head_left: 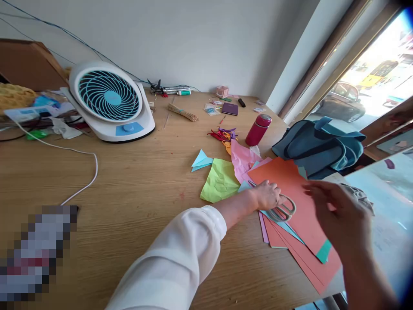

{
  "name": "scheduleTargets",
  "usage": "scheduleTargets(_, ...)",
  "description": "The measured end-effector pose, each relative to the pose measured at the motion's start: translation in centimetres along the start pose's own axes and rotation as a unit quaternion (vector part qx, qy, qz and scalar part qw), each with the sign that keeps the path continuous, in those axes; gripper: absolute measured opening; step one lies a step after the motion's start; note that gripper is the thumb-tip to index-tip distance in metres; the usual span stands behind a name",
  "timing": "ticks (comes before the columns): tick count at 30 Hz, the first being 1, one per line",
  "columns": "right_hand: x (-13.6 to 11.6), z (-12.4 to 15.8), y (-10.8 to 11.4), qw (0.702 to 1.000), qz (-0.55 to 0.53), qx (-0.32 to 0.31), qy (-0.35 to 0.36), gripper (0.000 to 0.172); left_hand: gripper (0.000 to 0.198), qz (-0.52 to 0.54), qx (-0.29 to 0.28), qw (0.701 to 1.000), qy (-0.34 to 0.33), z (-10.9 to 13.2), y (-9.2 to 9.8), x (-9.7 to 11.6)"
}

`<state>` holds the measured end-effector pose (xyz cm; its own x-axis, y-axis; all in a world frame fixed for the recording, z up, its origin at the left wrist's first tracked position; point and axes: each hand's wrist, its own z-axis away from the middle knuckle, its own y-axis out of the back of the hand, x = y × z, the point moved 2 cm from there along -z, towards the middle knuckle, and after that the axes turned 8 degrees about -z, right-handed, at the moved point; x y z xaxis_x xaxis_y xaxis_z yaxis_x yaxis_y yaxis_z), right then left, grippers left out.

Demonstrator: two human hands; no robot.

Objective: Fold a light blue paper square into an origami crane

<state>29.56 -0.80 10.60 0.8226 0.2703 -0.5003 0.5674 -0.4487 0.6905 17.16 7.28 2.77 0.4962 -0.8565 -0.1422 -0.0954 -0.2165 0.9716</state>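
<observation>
Overlapping orange-red paper sheets [305,219] are spread on the brown wooden table [145,193]. Above them, the blurred right hand [346,217] is held open; the left hand [268,195] is curled over beige-handled scissors [281,212]; whether they are gripped cannot be told.

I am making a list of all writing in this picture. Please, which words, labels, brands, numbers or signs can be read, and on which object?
There is no text that can be read.
White fan: any marking is too small to read.
Small cards: too small and blurred.
Purple booklet: nothing legible on its cover.
Pixelated object: any text is masked.
Scissors and orange paper: no lettering visible.
</observation>
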Motion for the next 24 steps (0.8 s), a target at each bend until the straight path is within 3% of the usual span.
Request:
scheduleTargets(2,-1.8,-0.3,-2.2,0.997,-0.037,-0.051,0.044,0.020,0.026,0.013,0.005,1.000,0.019,0.9,-0.4,-0.4)
scheduleTargets(4,-2.5,-0.5,-4.7,0.994,-0.055,-0.080,0.059,0.019,0.030,0.019,0.020,0.998,0.064,3.8,-0.2,-2.3)
scheduleTargets(8,-3.6,0.4,-10.4,0.981,-0.095,-0.149,0.081,0.024,0.041,0.001,0.035,0.967,0.253,12.8,0.6,-9.9)
scheduleTargets(9,-4.2,1.0,-11.9,0.970,-0.089,-0.195,0.111,0.027,0.041,-0.006,0.032,0.954,0.298,14.9,0.5,-11.8)
scheduleTargets(12,-6.5,3.2,-15.9,0.933,-0.007,-0.310,0.184,0.064,0.043,-0.010,0.004,0.930,0.367,19.3,-0.5,-15.5)
scheduleTargets(13,-7.2,3.8,-16.9,0.924,0.019,-0.330,0.193,0.067,0.041,-0.005,-0.010,0.929,0.370,20.1,-1.0,-15.9)
scheduleTargets(17,-8.9,4.1,-19.5,0.907,0.053,-0.355,0.220,0.047,0.035,-0.003,-0.032,0.925,0.379,21.9,-1.9,-15.0)
scheduleTargets(24,-6.8,-0.3,-20.8,0.951,0.086,-0.279,0.105,0.048,0.037,-0.019,-0.027,0.913,0.407,25.3,-0.7,-12.1)
